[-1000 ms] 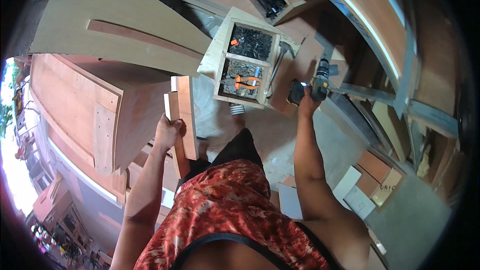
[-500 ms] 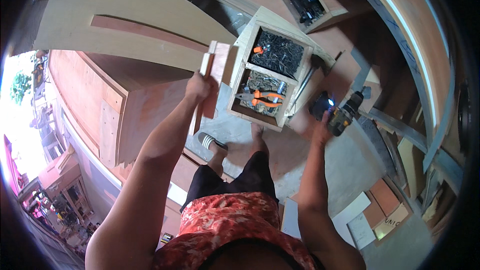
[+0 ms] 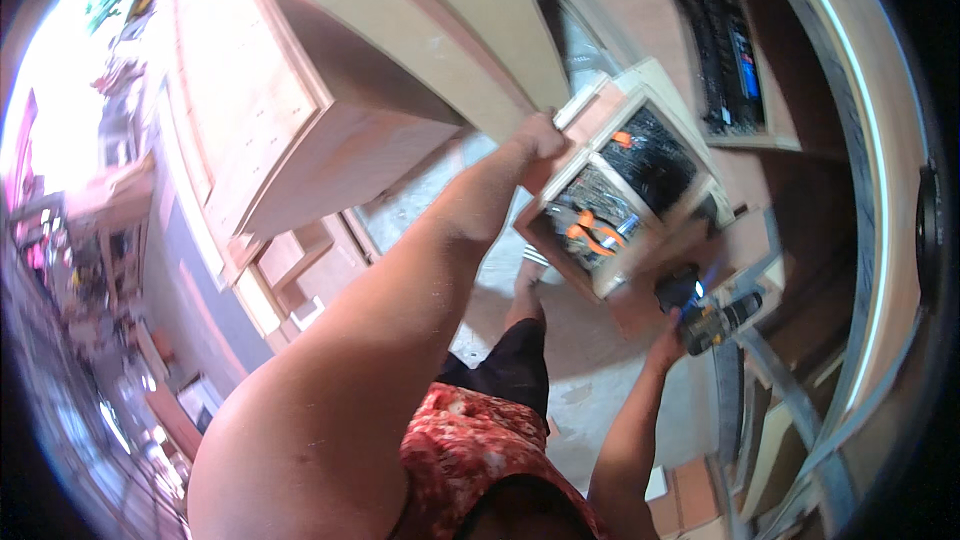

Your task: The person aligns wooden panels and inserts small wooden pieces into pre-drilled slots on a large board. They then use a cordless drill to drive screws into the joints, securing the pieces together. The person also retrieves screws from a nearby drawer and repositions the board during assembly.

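My left hand (image 3: 541, 134) is closed around short wooden strips (image 3: 584, 104), held close to the left side of a wooden box (image 3: 566, 265). This box has two compartments. Dark screws (image 3: 655, 162) and a small orange item (image 3: 622, 140) fill the far one. In the near one, pliers with orange handles (image 3: 597, 234) lie on more loose hardware. On the right, my right hand (image 3: 664, 342) grips a cordless drill (image 3: 709, 328), its lamp lit and its body pointing right. The picture is smeared by motion, and my fingers partly hide the strips.
A large plywood cabinet (image 3: 300, 165) stands to the left, beside a tall pale panel (image 3: 480, 30). Far right, a curved wooden edge with a bright strip (image 3: 868, 240) runs down. A wooden tray of dark tools (image 3: 715, 50) lies at the upper right.
My view has swung, so the cabinet and box appear shifted and tilted. My left arm now reaches farther across, bringing the strips up beside the box. The drill stays in my right hand.
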A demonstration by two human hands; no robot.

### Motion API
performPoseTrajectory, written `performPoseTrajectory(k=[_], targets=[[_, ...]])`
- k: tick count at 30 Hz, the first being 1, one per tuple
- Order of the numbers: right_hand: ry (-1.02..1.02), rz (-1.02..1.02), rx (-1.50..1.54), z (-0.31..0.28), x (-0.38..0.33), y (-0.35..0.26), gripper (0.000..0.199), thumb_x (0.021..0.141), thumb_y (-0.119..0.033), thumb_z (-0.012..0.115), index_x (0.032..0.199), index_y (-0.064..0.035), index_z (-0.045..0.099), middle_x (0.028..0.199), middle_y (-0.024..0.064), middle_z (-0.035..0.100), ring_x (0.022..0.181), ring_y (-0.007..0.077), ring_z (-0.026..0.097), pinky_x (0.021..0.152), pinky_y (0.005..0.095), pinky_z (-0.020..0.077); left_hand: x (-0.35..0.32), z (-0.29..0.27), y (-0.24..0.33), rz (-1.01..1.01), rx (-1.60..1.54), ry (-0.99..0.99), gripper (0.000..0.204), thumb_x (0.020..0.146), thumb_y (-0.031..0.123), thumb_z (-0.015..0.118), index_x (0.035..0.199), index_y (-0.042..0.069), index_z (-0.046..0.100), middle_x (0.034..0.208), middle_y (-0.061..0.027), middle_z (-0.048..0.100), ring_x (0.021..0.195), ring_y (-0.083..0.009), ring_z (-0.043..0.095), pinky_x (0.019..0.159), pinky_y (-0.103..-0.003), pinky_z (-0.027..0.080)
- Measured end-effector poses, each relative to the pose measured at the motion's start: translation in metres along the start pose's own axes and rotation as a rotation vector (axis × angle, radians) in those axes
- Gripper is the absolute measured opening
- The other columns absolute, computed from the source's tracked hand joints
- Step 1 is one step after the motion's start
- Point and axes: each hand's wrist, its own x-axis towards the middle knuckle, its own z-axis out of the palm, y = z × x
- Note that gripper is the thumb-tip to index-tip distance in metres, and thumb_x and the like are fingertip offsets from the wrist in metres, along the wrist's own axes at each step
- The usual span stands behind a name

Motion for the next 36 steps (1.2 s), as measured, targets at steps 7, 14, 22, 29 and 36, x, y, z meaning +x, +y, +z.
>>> performPoseTrajectory(k=[7,14,22,29,36], targets=[[-0.272,0.170,-0.294,-0.018,-0.005,-0.027,0.061,0.091,-0.033,0.078,0.130,0.0111,0.060,0.132,0.0217,0.064,0.115,0.0314,0.062,0.104,0.0420,0.0462,-0.103,-0.020,-0.048,-0.150,-0.235,0.326,0.097,0.084,0.040,0.076,0.156,-0.002,0.027,0.153,-0.0319,0.040,0.141,-0.0429,0.043,0.117,-0.043,0.038],[-0.236,-0.054,-0.545,-0.043,-0.008,0.024,0.088,0.088,-0.044,0.078,0.150,0.0050,0.039,0.138,0.0306,0.055,0.124,0.0421,0.058,0.102,0.0478,0.0484,-0.320,0.026,-0.241,-0.398,-0.112,0.076,0.075,0.087,0.044,0.069,0.143,-0.002,0.052,0.140,-0.0291,0.057,0.133,-0.0417,0.053,0.114,-0.044,0.041],[-0.870,0.333,-0.906,-0.061,-0.109,-0.004,0.077,0.093,-0.036,0.069,0.152,0.0025,0.037,0.142,0.0249,0.054,0.125,0.0381,0.058,0.101,0.0440,0.0493,-0.643,0.171,-0.345,-0.791,-0.468,-0.219,0.088,0.094,0.077,0.043,0.122,-0.001,0.070,0.132,-0.0268,0.064,0.126,-0.0360,0.061,0.106,-0.048,0.047],[-1.232,0.204,-0.814,0.001,-0.225,-0.095,0.063,0.093,-0.031,0.065,0.143,0.0028,0.047,0.131,0.0212,0.061,0.115,0.0329,0.062,0.097,0.0408,0.0502,-0.660,0.203,-0.313,-0.532,-1.768,0.010,0.079,0.100,0.070,0.040,0.132,0.002,0.063,0.134,-0.0209,0.065,0.124,-0.0298,0.063,0.106,-0.042,0.048],[-1.473,0.027,-0.852,0.078,-0.336,-0.186,0.051,0.093,-0.026,0.061,0.135,0.0031,0.058,0.119,0.0174,0.068,0.105,0.0278,0.066,0.093,0.0376,0.0512,-0.752,0.082,-0.321,-0.288,-2.177,-0.035,0.064,0.106,0.051,0.046,0.148,0.003,0.047,0.149,-0.0132,0.055,0.121,-0.0227,0.063,0.100,-0.037,0.051]])
